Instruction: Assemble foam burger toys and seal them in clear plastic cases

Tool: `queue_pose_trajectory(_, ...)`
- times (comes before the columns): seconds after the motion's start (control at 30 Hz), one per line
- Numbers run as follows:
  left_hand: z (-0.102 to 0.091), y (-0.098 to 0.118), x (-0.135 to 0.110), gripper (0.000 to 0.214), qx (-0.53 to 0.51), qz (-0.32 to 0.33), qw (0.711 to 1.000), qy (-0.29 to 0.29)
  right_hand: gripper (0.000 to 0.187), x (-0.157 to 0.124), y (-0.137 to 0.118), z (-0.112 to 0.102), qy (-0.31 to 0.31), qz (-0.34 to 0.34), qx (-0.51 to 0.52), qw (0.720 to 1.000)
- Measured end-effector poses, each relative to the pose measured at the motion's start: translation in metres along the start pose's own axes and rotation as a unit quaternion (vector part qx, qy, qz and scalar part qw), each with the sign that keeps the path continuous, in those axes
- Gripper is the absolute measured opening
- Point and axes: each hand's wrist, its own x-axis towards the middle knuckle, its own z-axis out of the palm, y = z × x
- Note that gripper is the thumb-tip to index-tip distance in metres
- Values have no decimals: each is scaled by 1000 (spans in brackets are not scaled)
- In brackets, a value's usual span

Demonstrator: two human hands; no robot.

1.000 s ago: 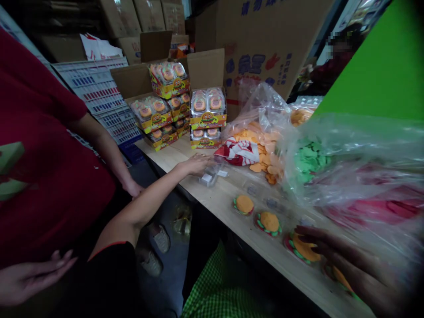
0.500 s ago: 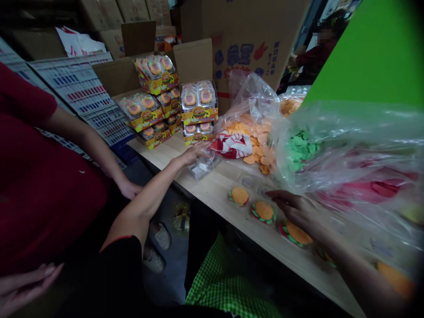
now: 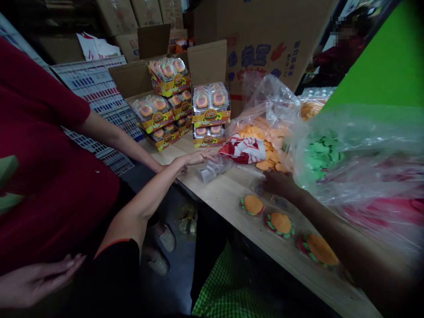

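Observation:
My left hand [image 3: 198,157] reaches over the table edge with its fingers stretched out, beside clear plastic packs [image 3: 213,170] lying on the wood. I see nothing held in it. My right hand [image 3: 280,182] is over the table near the loose orange round pieces [image 3: 271,159] and a clear plastic tray [image 3: 280,201]; its fingertips are dark and partly hidden, so a grip cannot be made out. Toward me from it lies a row of burger-shaped pieces: one orange-topped burger [image 3: 253,205], a second burger [image 3: 281,223] and a larger burger [image 3: 320,249], with green and red edges.
A co-worker in a red shirt [image 3: 59,176] stands at left, one hand at the table edge. Stacked display boxes [image 3: 211,115], a red-and-white cloth [image 3: 245,149], and a plastic bag of green pieces [image 3: 323,152] stand or lie along the table [image 3: 218,192]. Large cartons [image 3: 265,44] rise behind.
My right hand has moved away from the burger row toward the orange pieces. My left hand has drawn back slightly from the clear packs. The co-worker's hand has reached the table edge. The view has shifted.

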Motion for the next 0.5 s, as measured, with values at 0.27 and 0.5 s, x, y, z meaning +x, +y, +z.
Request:
queue_pose_trajectory(0.27,17,3,12,68,20,93,992,-86,44,-2,-15,-18,30,26,21,999)
queue_pose_trajectory(0.5,28,4,10,56,10,67,996,-56,50,-2,-101,-37,24,-121,169,978)
